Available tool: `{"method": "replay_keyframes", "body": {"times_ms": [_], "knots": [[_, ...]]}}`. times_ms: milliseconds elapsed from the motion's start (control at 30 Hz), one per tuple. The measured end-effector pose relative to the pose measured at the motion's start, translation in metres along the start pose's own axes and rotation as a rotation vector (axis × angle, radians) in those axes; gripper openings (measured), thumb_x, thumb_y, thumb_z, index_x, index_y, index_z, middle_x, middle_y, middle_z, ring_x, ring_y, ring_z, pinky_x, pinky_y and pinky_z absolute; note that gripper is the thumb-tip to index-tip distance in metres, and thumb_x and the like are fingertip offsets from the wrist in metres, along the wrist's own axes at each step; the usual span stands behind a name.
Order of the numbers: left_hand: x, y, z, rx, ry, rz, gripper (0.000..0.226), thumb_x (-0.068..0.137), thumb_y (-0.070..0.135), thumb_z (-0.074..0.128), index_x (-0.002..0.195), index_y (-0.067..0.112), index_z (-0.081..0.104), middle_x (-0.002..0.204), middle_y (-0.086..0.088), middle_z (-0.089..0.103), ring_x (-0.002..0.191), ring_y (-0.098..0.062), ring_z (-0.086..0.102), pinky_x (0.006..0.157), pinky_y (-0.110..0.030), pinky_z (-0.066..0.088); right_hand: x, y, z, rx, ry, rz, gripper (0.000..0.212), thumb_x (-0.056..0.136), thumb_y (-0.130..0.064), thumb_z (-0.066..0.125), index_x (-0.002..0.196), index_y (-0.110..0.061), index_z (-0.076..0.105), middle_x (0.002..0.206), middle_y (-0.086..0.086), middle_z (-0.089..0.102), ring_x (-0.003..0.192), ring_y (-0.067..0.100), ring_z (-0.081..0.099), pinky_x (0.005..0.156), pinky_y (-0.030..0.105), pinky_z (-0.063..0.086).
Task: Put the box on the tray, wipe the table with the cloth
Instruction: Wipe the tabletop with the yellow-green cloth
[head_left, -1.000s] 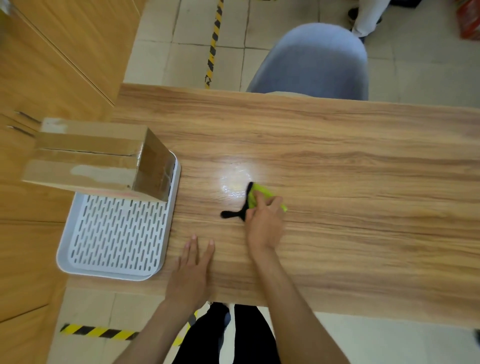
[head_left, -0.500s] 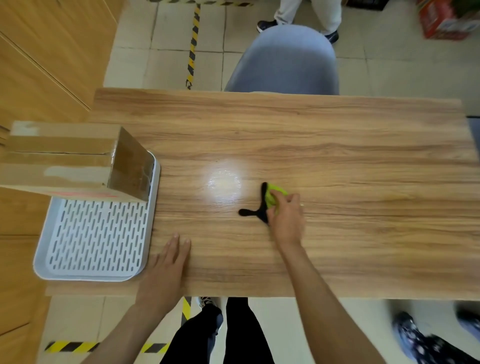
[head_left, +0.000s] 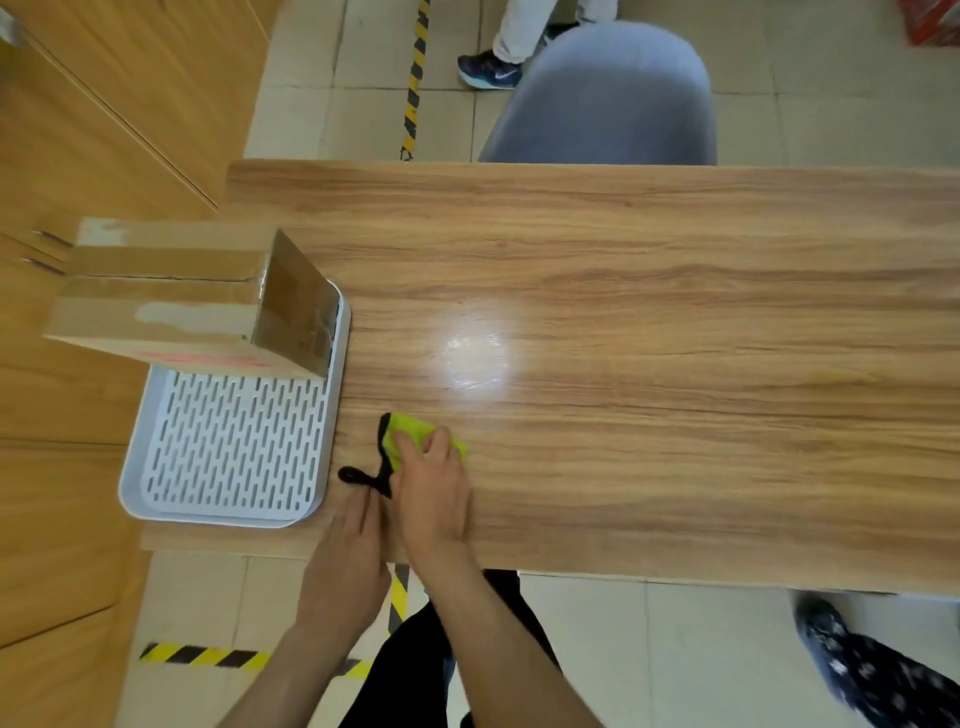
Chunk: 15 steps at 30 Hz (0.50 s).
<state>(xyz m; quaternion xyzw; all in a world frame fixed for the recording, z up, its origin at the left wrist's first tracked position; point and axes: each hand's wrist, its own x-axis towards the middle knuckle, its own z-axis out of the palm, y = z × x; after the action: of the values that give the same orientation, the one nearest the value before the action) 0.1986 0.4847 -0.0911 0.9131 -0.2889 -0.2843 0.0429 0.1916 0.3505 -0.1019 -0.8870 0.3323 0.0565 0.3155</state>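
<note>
A brown cardboard box (head_left: 171, 296) stands on the far part of the white slotted tray (head_left: 234, 447) at the table's left end and sticks out past its left rim. A yellow-green cloth (head_left: 410, 431) with a black edge and loop lies on the wooden table (head_left: 675, 364) just right of the tray. My right hand (head_left: 431, 488) presses down on the cloth, fingers bent over it. My left hand (head_left: 348, 551) rests flat on the table's near edge, right beside the right hand, holding nothing.
A grey chair (head_left: 602, 93) stands at the table's far side. A person's legs and shoes (head_left: 488, 70) are on the floor behind it, another shoe (head_left: 831, 639) at the near right. Wooden cabinets (head_left: 78, 130) line the left. A light glare (head_left: 475, 358) marks mid-table.
My right hand has slid the cloth left and toward me, from the middle of the table to just beside the tray. The left hand stays flat on the near edge.
</note>
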Motion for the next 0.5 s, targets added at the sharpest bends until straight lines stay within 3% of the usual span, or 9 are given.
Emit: {"method": "replay_keyframes", "body": {"times_ms": [133,267,400,500], "knots": [[-0.004,-0.010,0.001,0.036,-0.007,0.041,0.076,0.074,-0.004,0.047,0.148,-0.002,0.032,0.158,-0.019,0.029,0.146,-0.032,0.028,0.118,-0.042,0.031,-0.002,0.008,0.000,0.016,-0.014,-0.076,0.052,0.075,-0.017,0.065,0.121,-0.039,0.055,0.104,0.004,0.047,0.086,0.025,0.054,0.057,0.037,0.049],[-0.005,0.003,-0.009,0.014,-0.019,-0.007,0.068,0.092,0.005,0.045,0.154,0.000,0.017,0.165,-0.013,0.010,0.152,-0.027,0.010,0.119,-0.036,0.023,0.002,0.072,-0.044,0.004,0.076,0.001,0.050,0.078,-0.018,0.067,0.123,-0.039,0.058,0.104,0.001,0.047,0.085,0.021,0.052,0.062,0.037,0.053],[-0.007,0.009,-0.006,-0.023,-0.059,-0.039,0.072,0.091,0.004,0.046,0.156,0.010,0.015,0.165,-0.015,0.003,0.151,-0.033,0.010,0.110,-0.042,0.038,-0.001,0.163,-0.095,0.015,0.284,0.230,0.043,0.082,-0.019,0.064,0.122,-0.035,0.063,0.105,0.003,0.047,0.082,0.026,0.057,0.061,0.035,0.051],[-0.011,0.013,-0.008,-0.081,-0.089,-0.031,0.075,0.092,0.003,0.044,0.157,0.020,0.012,0.166,-0.012,-0.001,0.150,-0.034,0.009,0.102,-0.045,0.044,-0.006,0.187,-0.106,0.005,0.366,0.417,0.041,0.086,-0.020,0.063,0.124,-0.036,0.059,0.108,0.004,0.045,0.081,0.029,0.057,0.060,0.036,0.048]]}}
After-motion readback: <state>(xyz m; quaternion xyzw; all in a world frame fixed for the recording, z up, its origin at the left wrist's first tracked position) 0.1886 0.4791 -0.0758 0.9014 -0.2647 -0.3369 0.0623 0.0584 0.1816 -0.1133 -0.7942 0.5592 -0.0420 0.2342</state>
